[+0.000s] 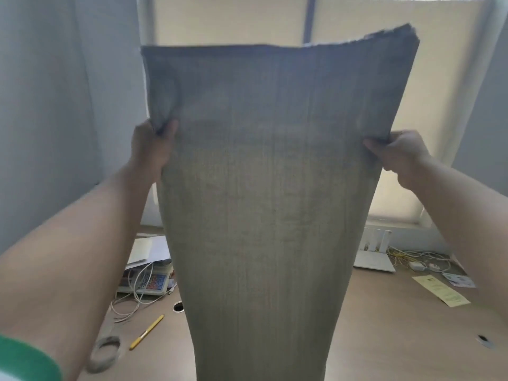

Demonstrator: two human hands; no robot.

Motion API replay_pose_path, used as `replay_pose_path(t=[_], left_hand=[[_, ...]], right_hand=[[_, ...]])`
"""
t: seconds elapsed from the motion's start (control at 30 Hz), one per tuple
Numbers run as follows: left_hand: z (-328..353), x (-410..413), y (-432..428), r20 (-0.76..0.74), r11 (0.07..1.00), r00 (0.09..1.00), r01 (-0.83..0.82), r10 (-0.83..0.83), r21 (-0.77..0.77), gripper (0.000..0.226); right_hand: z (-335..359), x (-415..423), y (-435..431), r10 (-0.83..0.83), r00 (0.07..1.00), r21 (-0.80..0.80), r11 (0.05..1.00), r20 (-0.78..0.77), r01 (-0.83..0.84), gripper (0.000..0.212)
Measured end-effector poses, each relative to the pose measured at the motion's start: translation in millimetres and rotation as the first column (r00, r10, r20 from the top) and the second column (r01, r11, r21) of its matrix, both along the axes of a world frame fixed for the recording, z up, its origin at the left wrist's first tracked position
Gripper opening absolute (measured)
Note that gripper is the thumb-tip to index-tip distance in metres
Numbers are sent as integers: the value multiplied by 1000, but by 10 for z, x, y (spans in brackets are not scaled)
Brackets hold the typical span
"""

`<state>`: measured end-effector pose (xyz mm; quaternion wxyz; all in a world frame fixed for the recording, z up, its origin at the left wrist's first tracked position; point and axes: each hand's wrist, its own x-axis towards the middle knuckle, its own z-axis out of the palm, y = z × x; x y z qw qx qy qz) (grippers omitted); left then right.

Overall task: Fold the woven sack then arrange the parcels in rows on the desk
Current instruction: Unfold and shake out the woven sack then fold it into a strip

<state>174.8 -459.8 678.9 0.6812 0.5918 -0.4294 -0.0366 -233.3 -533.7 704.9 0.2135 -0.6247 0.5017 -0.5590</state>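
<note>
A grey-green woven sack [269, 202] hangs flat and upright in front of me, filling the middle of the view from the window down past the bottom edge. My left hand [152, 148] grips its left edge, thumb on the near face. My right hand [395, 155] pinches its right edge at about the same height. Both arms are raised above the desk [398, 325]. No parcels are visible; the sack hides the desk's middle.
On the left of the wooden desk lie a scale with a keypad [149, 281], white cables [129, 301], papers [148, 250], a yellow pen [147, 331] and a tape roll [105, 353]. On the right are a white router [373, 257], cables and a yellow slip [441, 290].
</note>
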Motion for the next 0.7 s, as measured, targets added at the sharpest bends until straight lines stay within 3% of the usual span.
replay_pose_path(t=[0.07,0.23,0.47,0.6,0.7], left_hand=[[50,18,-17,-25,997,1000,-11,9,-71,44],[-394,28,8,71,981,997,-38,25,188,50],[139,113,77,-20,995,996,-84,83,-44,52],[-166,66,107,80,986,994,-83,72,147,52],[36,112,143,97,994,994,-50,41,100,53]], right_hand=[[-28,21,-85,-21,999,-45,999,42,23,15],[-499,10,-183,-42,999,113,993,-34,46,21],[64,114,-281,-63,996,-71,995,62,67,19],[-340,116,-285,-106,993,46,993,-52,109,23],[-173,58,-318,-85,995,28,996,-53,86,18]])
